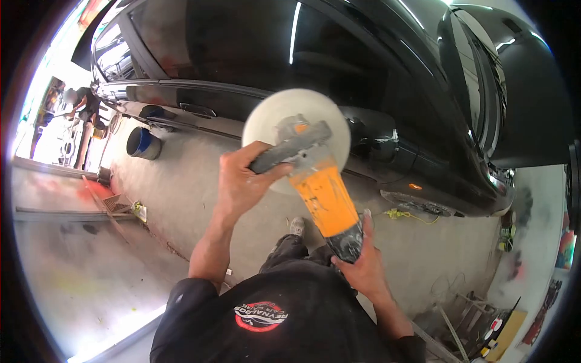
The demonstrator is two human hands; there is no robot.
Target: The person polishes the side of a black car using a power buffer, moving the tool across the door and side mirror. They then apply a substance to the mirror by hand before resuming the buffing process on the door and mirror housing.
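I hold an orange and grey car polisher [327, 196] in front of my body. My left hand [245, 181] is wrapped round its grey side handle [290, 148]. At the rear end, my right hand [363, 260] grips the dark body of the tool. A round white polishing pad [263, 118] faces away from me, toward the black car [242, 54], and overlaps its side in this view. The car's door mirror [372, 130] shows just right of the pad, with pale marks on it.
A dark bucket [144, 143] stands on the concrete floor [163, 187] at the left. Farther back, another person [89, 106] bends over something. A yellow cable [399, 214] lies beneath the car. Metal stands and tools [478, 320] are at lower right.
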